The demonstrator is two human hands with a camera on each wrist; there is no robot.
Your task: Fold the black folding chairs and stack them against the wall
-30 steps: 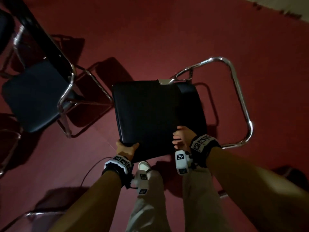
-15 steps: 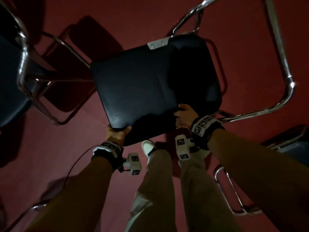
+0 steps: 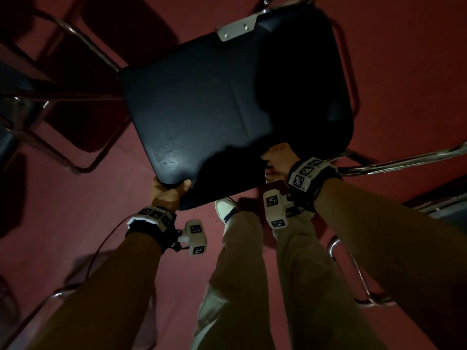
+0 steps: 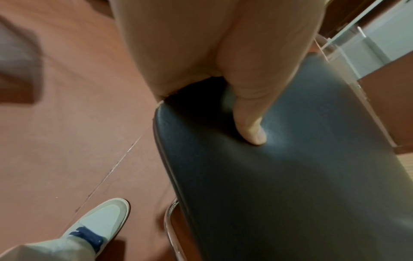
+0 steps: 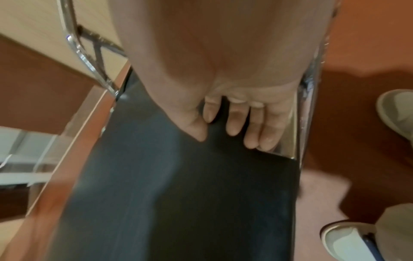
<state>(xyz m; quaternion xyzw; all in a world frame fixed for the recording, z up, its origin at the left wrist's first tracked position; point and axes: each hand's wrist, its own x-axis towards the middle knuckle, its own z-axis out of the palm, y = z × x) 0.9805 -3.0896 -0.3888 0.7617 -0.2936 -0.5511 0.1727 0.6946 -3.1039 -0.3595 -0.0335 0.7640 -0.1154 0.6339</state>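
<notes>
A black folding chair [image 3: 227, 102] with a chrome frame [image 3: 404, 162] fills the middle of the head view, its padded seat tilted up toward me. My left hand [image 3: 168, 192] grips the seat's near left corner, thumb pressed on the black pad [image 4: 290, 176]. My right hand [image 3: 278, 160] grips the near right edge, fingers curled over the black panel [image 5: 178, 194] beside the chrome tube [image 5: 308, 106]. A metal bracket [image 3: 236, 30] shows at the seat's far edge.
Another black chair with chrome legs [image 3: 50, 102] stands at the left. More chrome tubing [image 3: 358, 279] lies on the red carpet [image 3: 417, 84] at lower right and lower left. My white shoe [image 3: 226, 208] and beige trousers are directly below the held chair.
The chair has come closer and higher in the head view, with the seat tilting up further toward me. Both hands keep their grip on the near edge.
</notes>
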